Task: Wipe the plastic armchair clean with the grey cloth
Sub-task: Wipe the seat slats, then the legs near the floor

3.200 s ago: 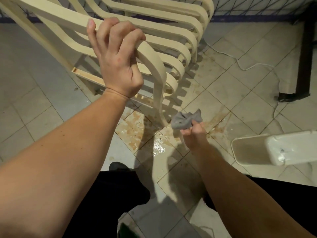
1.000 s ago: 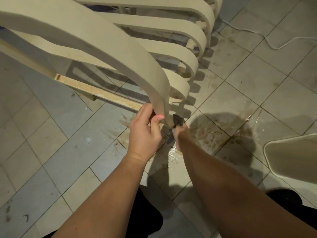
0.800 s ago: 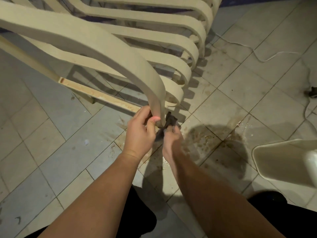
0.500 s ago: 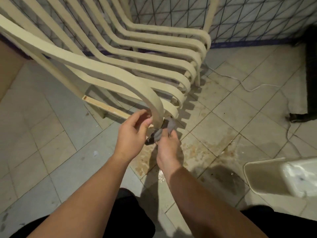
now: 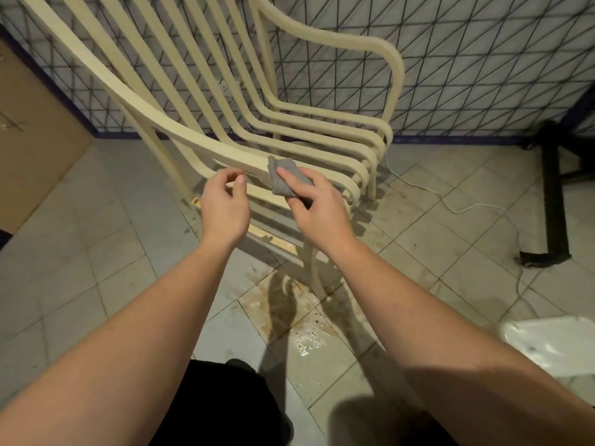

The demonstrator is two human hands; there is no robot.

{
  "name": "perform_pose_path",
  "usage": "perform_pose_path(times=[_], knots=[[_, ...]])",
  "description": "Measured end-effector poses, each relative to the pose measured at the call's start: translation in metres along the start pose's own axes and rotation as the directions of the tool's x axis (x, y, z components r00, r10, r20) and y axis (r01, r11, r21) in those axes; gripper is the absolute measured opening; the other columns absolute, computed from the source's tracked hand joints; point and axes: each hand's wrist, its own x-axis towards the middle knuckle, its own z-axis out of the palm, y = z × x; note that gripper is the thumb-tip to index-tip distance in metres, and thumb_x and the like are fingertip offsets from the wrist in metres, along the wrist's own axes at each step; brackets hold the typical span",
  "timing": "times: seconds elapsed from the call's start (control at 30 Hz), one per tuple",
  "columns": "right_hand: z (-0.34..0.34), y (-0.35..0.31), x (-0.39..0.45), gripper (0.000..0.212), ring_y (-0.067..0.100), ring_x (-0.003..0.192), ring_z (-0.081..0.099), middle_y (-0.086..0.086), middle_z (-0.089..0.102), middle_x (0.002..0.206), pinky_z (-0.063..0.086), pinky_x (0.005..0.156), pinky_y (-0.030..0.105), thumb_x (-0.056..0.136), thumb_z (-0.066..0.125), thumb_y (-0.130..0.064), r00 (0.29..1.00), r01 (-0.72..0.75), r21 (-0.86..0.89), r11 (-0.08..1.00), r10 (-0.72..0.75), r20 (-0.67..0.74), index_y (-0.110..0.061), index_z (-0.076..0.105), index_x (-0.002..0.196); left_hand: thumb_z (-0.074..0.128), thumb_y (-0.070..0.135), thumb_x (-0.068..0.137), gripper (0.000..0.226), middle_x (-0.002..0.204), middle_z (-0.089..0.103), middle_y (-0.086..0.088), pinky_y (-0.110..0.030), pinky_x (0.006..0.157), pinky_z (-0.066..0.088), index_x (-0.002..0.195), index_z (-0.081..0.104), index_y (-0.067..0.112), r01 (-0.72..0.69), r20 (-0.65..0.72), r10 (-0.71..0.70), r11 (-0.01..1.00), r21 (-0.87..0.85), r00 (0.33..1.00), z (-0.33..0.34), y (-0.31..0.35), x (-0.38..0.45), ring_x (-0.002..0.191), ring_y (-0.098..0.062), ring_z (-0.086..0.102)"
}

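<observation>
The cream plastic armchair point(image 5: 322, 149) with long curved slats stands in front of me on the tiled floor. My right hand point(image 5: 317, 209) holds the folded grey cloth point(image 5: 285, 177) between thumb and fingers, over the front end of the near armrest. My left hand point(image 5: 225, 204) hovers just left of the cloth with loosely curled fingers and holds nothing. It is close to the near armrest, apart from the cloth.
A wet brown stain with foam point(image 5: 296, 317) spreads on the tiles under the chair's front leg. A white basin point(image 5: 547, 342) sits at the right edge. A white cable point(image 5: 450, 204) and a black stand point(image 5: 553, 201) lie at right, a patterned wall point(image 5: 483, 59) behind, brown board point(image 5: 29, 149) left.
Both hands rose from the bottom of the chair's front leg to the armrest's front end. My left hand let go of the leg. The view tilted up, showing the whole chair.
</observation>
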Motion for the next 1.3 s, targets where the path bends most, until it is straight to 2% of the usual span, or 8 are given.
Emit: perform_pose_path(times=[0.2, 0.4, 0.53, 0.63, 0.77, 0.97, 1.17, 1.3], knots=[[-0.002, -0.018, 0.024, 0.061, 0.021, 0.115, 0.056, 0.0, 0.06, 0.126, 0.047, 0.099, 0.035, 0.09, 0.059, -0.01, 0.992, 0.044, -0.251, 0.967, -0.012, 0.129, -0.049, 0.053, 0.136, 0.05, 0.018, 0.103, 0.025, 0.125, 0.053, 0.007, -0.04, 0.108, 0.043, 0.126, 0.06, 0.021, -0.116, 0.064, 0.111, 0.99, 0.079, 0.992, -0.008, 0.0, 0.001, 0.12, -0.018, 0.054], [0.002, -0.013, 0.025, 0.078, 0.016, 0.104, 0.06, -0.001, 0.064, 0.126, 0.05, 0.086, 0.023, 0.086, 0.056, 0.001, 0.987, -0.123, -0.104, 0.987, 0.132, 0.09, -0.041, 0.038, 0.149, 0.052, 0.015, 0.102, 0.03, 0.136, 0.053, 0.003, -0.026, 0.106, 0.033, 0.13, 0.06, 0.021, -0.199, 0.07, 0.189, 0.962, 0.187, 0.98, -0.013, 0.001, -0.002, 0.128, -0.016, 0.049], [-0.029, -0.005, 0.023, 0.077, 0.015, 0.11, 0.057, 0.001, 0.056, 0.14, 0.052, 0.087, 0.023, 0.086, 0.049, 0.009, 0.979, -0.181, -0.054, 0.982, 0.185, 0.082, -0.036, 0.042, 0.148, 0.054, 0.026, 0.102, 0.036, 0.149, 0.043, 0.005, -0.043, 0.118, 0.028, 0.139, 0.053, 0.027, -0.3, 0.134, 0.272, 0.906, 0.298, 0.953, -0.016, 0.009, 0.001, 0.14, -0.017, 0.037], [-0.073, 0.011, 0.019, 0.073, 0.01, 0.113, 0.051, -0.003, 0.053, 0.143, 0.046, 0.078, 0.004, 0.088, 0.053, 0.011, 0.977, -0.199, -0.08, 0.977, 0.205, 0.064, -0.03, 0.045, 0.147, 0.055, 0.032, 0.102, 0.04, 0.153, 0.041, 0.004, -0.047, 0.12, 0.024, 0.141, 0.05, 0.029, -0.392, 0.204, 0.338, 0.838, 0.378, 0.919, -0.01, 0.018, 0.005, 0.143, -0.019, 0.033], [-0.142, 0.031, 0.015, 0.064, 0.006, 0.124, 0.042, -0.006, 0.054, 0.137, 0.04, 0.104, 0.02, 0.088, 0.06, 0.009, 0.982, -0.171, -0.157, 0.973, 0.182, 0.056, -0.024, 0.053, 0.142, 0.054, 0.035, 0.102, 0.044, 0.154, 0.042, 0.001, -0.047, 0.121, 0.023, 0.145, 0.047, 0.029, -0.523, 0.319, 0.418, 0.74, 0.424, 0.85, 0.01, 0.037, 0.003, 0.144, -0.023, 0.032], [-0.225, 0.066, 0.014, 0.065, 0.009, 0.128, 0.046, -0.007, 0.056, 0.139, 0.038, 0.106, 0.024, 0.088, 0.063, 0.007, 0.96, -0.235, -0.283, 0.93, 0.269, 0.084, -0.034, 0.055, 0.139, 0.046, 0.043, 0.104, 0.046, 0.154, 0.044, 0.004, -0.05, 0.124, 0.015, 0.148, 0.044, 0.03, -0.689, 0.479, 0.5, 0.583, 0.43, 0.722, 0.049, 0.078, -0.006, 0.146, -0.022, 0.031], [-0.253, 0.074, -0.009, 0.067, 0.002, 0.125, 0.045, -0.015, 0.055, 0.132, 0.035, 0.101, 0.018, 0.088, 0.06, 0.01, 0.965, -0.251, -0.245, 0.936, 0.262, 0.011, -0.038, 0.058, 0.134, 0.04, 0.048, 0.105, 0.038, 0.142, 0.056, 0.006, -0.053, 0.114, 0.031, 0.138, 0.052, 0.035, -0.76, 0.587, 0.493, 0.506, 0.407, 0.642, 0.084, 0.107, -0.003, 0.132, -0.022, 0.048], [-0.257, 0.095, -0.04, 0.044, -0.004, 0.098, 0.059, -0.007, 0.063, 0.12, 0.05, 0.086, 0.014, 0.092, 0.06, -0.004, 0.927, -0.259, -0.06, 0.964, 0.23, -0.296, -0.02, 0.06, 0.133, 0.047, 0.049, 0.102, 0.033, 0.129, 0.065, 0.009, -0.05, 0.097, 0.05, 0.131, 0.063, 0.042, -0.737, 0.573, 0.481, 0.554, 0.388, 0.664, 0.092, 0.107, 0.007, 0.118, -0.02, 0.059]])
